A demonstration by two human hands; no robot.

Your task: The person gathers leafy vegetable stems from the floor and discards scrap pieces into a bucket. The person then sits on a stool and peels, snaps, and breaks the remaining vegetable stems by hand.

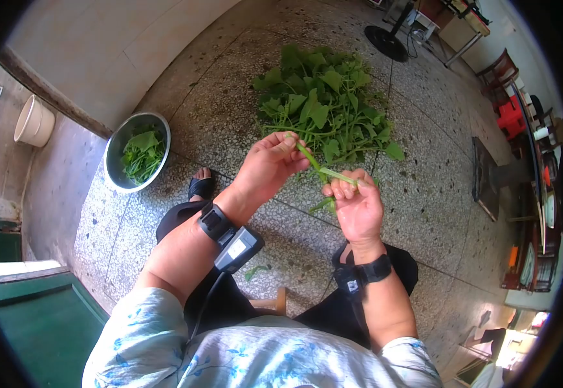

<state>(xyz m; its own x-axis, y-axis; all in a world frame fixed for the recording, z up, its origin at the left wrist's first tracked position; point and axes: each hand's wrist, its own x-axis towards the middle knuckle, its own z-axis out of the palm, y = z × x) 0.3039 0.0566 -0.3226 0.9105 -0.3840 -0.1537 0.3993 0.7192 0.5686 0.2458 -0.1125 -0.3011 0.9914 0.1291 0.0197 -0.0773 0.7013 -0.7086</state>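
Note:
Between my two hands stretches a green vine stem (pixel 308 155). My left hand (pixel 270 165) pinches its upper end between thumb and fingers. My right hand (pixel 359 202) is closed on a pale green strip (pixel 338 175) that joins the stem near its middle. A leafy green piece (pixel 322 205) hangs beside the right fingers; whether it belongs to the same stem I cannot tell. Just beyond my hands, a large heap of leafy green vines (pixel 320 97) lies on the floor.
A metal basin (pixel 108 169) holding cut greens stands on the speckled floor (pixel 423 194) at the left. Behind it is a white bucket (pixel 34 121). A black round stand base (pixel 387 43) is at the back. Furniture lines the right side. A small leaf scrap (pixel 255 271) lies between my feet.

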